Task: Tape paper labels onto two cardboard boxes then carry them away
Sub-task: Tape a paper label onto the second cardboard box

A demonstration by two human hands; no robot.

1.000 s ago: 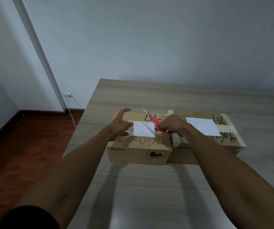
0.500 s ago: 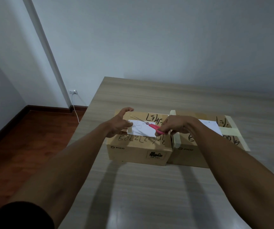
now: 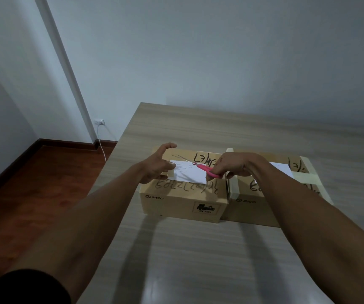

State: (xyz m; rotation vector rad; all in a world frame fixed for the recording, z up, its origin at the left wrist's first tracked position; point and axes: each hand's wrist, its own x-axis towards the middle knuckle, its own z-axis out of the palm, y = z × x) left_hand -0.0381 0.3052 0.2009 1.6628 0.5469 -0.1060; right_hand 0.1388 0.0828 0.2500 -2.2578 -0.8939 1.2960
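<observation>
Both arms reach forward over the desk (image 3: 198, 249) to the left cardboard box (image 3: 183, 200). The left hand (image 3: 157, 166) sits at the left edge of the white paper label (image 3: 190, 174) on that box's top, thumb and a finger pinching a short strip of pale tape (image 3: 170, 172) there, the index finger arched free above. The right hand (image 3: 234, 164) is curled round the pink handles of a pair of scissors (image 3: 200, 166) — the blades are parted and point left across the label toward the tape.

The right cardboard box (image 3: 253, 205) stands touching the first, already banded with pale tape, its own label (image 3: 283, 168) largely hidden behind the right forearm. Black handwriting runs across both lids, half covered and unreadable. Beyond the desk's left edge lie a reddish wood floor (image 3: 34, 194) and a wall socket (image 3: 99, 122) with a white cable — the tape's roll cannot be made out.
</observation>
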